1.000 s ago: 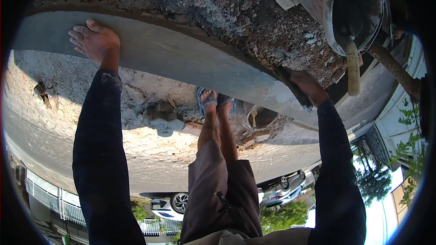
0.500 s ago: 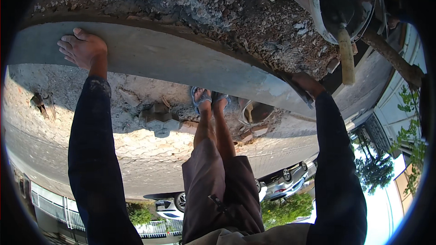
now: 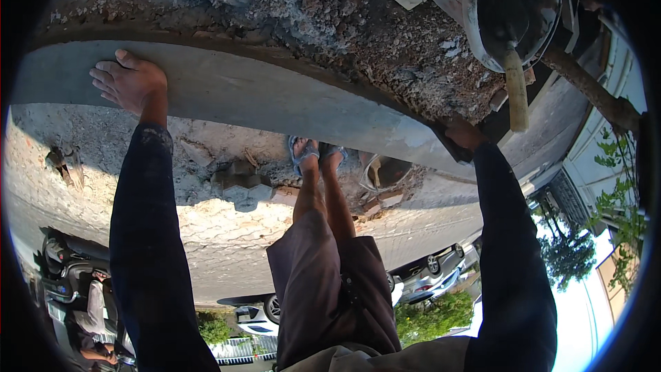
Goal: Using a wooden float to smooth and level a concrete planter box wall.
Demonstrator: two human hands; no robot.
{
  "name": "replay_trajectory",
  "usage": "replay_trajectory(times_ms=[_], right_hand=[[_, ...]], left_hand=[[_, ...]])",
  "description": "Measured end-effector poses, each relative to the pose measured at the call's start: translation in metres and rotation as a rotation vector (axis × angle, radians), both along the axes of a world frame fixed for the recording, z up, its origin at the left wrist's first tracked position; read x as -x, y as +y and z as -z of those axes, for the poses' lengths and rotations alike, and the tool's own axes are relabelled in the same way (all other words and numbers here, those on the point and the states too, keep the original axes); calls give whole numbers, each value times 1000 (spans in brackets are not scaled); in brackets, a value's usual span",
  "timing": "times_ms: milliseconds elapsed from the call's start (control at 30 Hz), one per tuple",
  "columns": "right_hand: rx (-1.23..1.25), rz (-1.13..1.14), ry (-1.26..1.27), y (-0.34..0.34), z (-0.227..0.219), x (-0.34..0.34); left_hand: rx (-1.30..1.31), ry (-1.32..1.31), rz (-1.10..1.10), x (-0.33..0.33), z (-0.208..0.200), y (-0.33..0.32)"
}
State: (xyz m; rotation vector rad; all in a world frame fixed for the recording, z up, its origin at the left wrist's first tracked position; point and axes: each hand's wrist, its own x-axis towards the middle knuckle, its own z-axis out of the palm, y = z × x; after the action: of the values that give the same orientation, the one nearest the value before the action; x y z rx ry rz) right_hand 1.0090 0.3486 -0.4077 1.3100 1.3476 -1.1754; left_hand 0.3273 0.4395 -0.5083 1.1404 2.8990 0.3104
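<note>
Outdoors on smooth grey concrete slab, left hand flat, right hand gripping trowel

Smooth grey cement kerb w/ left palm flat on it.

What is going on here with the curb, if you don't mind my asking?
A person bends over a smooth grey concrete curb between rough soil and the road. The left hand lies flat, fingers spread, on the curb's smooth face. The right hand is at the curb's far end, seemingly holding a dark flat tool; the grip itself is hard to see. A bucket with a wooden handle sticking out sits on the soil nearby. Sandalled feet stand on the road.
</note>
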Motion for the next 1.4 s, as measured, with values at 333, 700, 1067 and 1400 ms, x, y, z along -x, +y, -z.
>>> replay_trajectory(times_ms=[333,700,1067,1400], right_hand=[[101,581,430,57,39,192],[-153,99,-161,-12,-17,23],[-1061,992,-250,-105,4,236],[-782,675,168,-141,-2,390]], left_hand=[[15,-3,10,5,-5,0],[19,-15,1,5,-8,-1],[44,-16,12,6,-11,-1],[76,-24,26,0,-6,-4]])
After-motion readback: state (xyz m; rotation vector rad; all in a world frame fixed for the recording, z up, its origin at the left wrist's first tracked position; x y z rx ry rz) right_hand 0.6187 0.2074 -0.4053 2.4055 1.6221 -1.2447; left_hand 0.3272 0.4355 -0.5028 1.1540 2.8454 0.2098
